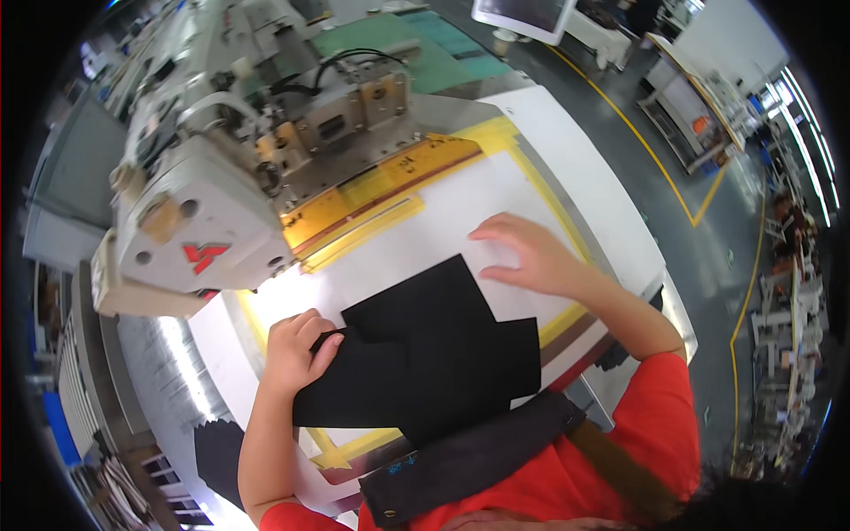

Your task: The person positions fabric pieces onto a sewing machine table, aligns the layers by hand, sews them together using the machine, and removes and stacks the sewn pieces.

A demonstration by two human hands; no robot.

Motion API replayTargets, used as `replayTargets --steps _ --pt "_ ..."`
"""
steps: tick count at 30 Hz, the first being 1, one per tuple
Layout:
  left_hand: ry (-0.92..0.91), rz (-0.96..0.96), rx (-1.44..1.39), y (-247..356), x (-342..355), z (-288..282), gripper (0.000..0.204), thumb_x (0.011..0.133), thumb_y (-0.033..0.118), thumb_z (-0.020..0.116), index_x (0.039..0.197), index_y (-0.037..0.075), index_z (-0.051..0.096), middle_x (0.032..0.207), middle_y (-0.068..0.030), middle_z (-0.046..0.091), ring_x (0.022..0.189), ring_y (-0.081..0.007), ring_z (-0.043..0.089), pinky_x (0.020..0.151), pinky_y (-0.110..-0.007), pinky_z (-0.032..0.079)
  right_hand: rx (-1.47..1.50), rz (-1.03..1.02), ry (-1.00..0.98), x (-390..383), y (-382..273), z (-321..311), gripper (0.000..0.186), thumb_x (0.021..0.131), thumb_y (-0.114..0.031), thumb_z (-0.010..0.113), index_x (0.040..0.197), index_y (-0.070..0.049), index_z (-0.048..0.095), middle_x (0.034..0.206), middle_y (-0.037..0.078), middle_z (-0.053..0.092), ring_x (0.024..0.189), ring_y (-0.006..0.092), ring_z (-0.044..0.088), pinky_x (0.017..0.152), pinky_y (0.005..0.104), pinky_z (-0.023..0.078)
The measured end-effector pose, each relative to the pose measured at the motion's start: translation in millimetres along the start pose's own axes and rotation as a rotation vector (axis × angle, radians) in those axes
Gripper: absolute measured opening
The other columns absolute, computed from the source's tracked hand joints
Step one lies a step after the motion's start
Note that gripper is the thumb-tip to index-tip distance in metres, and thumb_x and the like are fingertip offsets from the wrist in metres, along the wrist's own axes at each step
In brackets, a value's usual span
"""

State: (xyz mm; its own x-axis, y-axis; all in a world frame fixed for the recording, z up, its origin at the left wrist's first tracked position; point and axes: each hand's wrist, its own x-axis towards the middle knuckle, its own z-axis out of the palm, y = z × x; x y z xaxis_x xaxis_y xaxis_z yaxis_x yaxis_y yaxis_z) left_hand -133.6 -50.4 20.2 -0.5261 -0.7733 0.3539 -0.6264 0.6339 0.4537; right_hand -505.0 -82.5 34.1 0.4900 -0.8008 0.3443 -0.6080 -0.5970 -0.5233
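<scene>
Black fabric pieces (443, 372) lie on a white work board (478, 195) edged with yellow tape, in front of an industrial sewing machine (195, 212) with a yellow guide plate (381, 190). My left hand (299, 345) holds the left edge of the fabric, thumb on top and fingers curled. My right hand (522, 252) hovers over the board right of the fabric's upper corner, fingers apart and empty.
More black fabric (217, 460) sits at the lower left. Behind the machine are a green mat (354, 35), a cup (503, 40) and a monitor (522, 13). A grey floor (673, 142) with yellow lines and other workstations (682, 97) extend to the right.
</scene>
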Motion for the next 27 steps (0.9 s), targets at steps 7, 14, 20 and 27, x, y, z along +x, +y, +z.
replayTargets --steps 7,14,20,27 --pt "0.273 -0.053 -0.267 -27 -17 -19 0.005 0.073 0.001 0.055 0.075 0.002 0.05 0.063 -0.0124 0.049 0.053 -0.0321 0.048 0.05 -0.037 0.038 0.062 -0.22 -0.463 68 -31 53 0.043 0.077 -0.022 0.076 0.116 -0.013 0.063 0.088 0.004 0.064 0.083 0.0215 0.063 0.072 0.0342 0.051" --pt "0.268 -0.356 -0.015 -26 -9 -15 0.009 0.079 0.01 0.061 0.082 0.003 0.057 0.069 -0.014 0.057 0.06 -0.0343 0.057 0.055 -0.04 0.044 -0.133 -1.194 0.067 103 -70 116 0.03 0.087 -0.02 0.056 0.115 -0.012 0.064 0.119 0.003 0.062 0.11 0.0193 0.059 0.091 0.0375 0.048" --pt "0.159 -0.796 0.512 -44 -14 -44 0.021 0.083 0.021 0.069 0.082 0.001 0.064 0.072 -0.0142 0.064 0.068 -0.0357 0.062 0.064 -0.043 0.049 -0.06 -1.002 -0.03 125 -62 145 0.021 0.079 -0.013 0.062 0.098 -0.005 0.066 0.109 0.007 0.065 0.104 0.0214 0.062 0.089 0.0352 0.05" --pt "0.218 -0.495 0.565 -12 -13 -25 0.018 0.077 0.017 0.075 0.079 0.004 0.063 0.08 -0.0119 0.062 0.074 -0.0348 0.059 0.069 -0.042 0.046 -0.345 -0.731 0.059 115 0 104 0.019 0.077 -0.012 0.059 0.095 -0.007 0.064 0.103 0.004 0.064 0.098 0.0194 0.059 0.081 0.0329 0.047"
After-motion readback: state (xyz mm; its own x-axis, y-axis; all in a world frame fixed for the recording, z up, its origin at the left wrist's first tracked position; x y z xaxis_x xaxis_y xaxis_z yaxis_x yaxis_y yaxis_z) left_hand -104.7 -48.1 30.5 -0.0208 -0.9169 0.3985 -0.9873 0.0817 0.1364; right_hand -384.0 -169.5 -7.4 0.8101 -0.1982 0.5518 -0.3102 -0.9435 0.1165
